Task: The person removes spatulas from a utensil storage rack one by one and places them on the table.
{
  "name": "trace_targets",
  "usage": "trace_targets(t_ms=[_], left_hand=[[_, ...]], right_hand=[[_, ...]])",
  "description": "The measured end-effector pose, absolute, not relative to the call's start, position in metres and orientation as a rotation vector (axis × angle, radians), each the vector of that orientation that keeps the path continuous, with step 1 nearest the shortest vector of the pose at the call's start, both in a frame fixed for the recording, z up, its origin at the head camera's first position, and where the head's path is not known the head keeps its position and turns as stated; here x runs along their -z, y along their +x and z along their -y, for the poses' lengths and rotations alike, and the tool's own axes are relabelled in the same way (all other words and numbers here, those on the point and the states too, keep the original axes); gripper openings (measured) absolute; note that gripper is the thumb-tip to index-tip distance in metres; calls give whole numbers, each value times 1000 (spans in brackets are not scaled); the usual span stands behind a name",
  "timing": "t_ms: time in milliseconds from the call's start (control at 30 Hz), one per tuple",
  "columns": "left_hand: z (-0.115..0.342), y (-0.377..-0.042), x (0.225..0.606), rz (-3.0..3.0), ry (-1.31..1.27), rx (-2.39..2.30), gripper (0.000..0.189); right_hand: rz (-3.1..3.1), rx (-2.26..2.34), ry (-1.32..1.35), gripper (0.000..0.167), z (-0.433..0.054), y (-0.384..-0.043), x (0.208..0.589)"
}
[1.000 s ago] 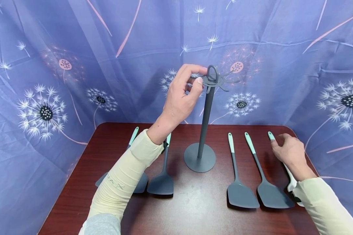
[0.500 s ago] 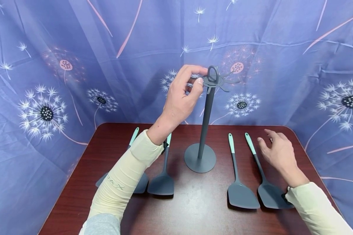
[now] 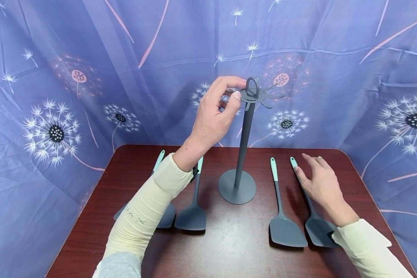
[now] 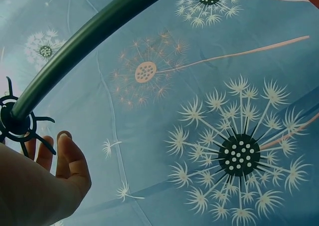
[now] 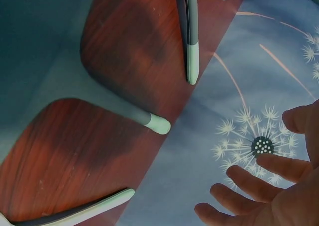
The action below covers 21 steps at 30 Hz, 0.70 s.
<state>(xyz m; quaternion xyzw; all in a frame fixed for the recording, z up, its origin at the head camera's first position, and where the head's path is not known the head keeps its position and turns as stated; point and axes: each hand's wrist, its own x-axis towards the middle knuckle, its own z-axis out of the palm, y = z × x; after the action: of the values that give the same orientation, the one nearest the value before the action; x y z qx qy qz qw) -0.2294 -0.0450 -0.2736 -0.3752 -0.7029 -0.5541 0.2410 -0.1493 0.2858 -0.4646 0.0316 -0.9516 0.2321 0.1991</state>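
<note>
With thumb and fingers, my left hand grips the edge of the hooked top of a dark grey utensil stand. The left wrist view shows its curved-looking pole and the hooks beside the fingers. My right hand, fingers spread, hovers by the mint handle of a grey spatula; contact is not plain. In the right wrist view, the open fingers hold nothing. Left of that spatula lies another spatula. A white-handled utensil lies on the other side, mostly hidden by my hand in the head view.
Left of the stand, a grey spatula and further mint-handled utensils lie partly under my left forearm. All rest on a dark red wooden table. A blue dandelion-print curtain hangs right behind the table's edge.
My right hand has lifted off the handle of the rightmost utensil and moved left toward the neighbouring spatula's handle. My left hand keeps its hold on the stand's top.
</note>
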Motion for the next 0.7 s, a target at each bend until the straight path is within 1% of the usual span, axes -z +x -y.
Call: trace_targets(t_ms=[367, 700], left_hand=[[46, -230, 276, 1855, -1018, 1445, 31], [57, -225, 281, 1832, -972, 1332, 48]], right_hand=[[2648, -651, 128, 55, -284, -149, 471], [2623, -656, 127, 56, -280, -147, 468]])
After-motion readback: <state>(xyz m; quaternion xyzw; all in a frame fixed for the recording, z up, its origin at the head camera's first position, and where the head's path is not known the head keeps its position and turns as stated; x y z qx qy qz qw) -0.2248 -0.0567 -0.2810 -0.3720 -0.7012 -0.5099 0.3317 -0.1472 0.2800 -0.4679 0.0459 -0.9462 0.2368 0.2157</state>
